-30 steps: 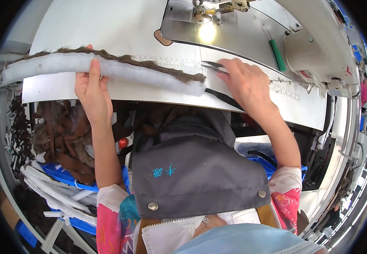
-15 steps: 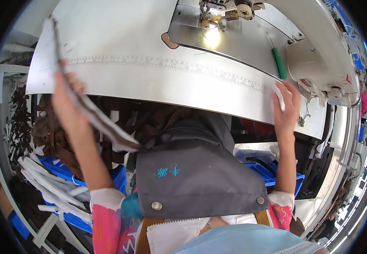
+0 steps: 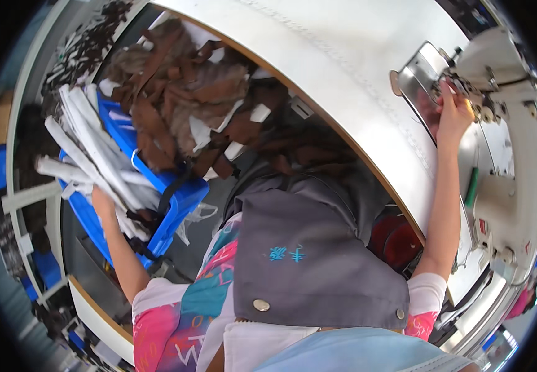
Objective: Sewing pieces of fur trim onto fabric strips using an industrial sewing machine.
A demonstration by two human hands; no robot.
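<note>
My left hand [image 3: 102, 201] reaches into a blue crate [image 3: 178, 214] on the left, among long white fabric strips [image 3: 104, 152]. Its fingers are hidden by the strips, so whether it grips one does not show. On the right, my right hand [image 3: 455, 118] is raised at the needle area of a sewing machine [image 3: 497, 80], fingers drawn together in a pinch. What they hold, if anything, is too small to make out.
A heap of brown fabric pieces [image 3: 175, 99] with white scraps lies beyond the crate, below the edge of the white table [image 3: 355, 80]. A green-handled tool [image 3: 471, 187] rests near the machine. A grey apron [image 3: 318, 260] covers my lap.
The view has turned left. My left hand has gone from above the table, where it held a long brown-and-white strip, down into the crate. My right hand has moved up to the needle area.
</note>
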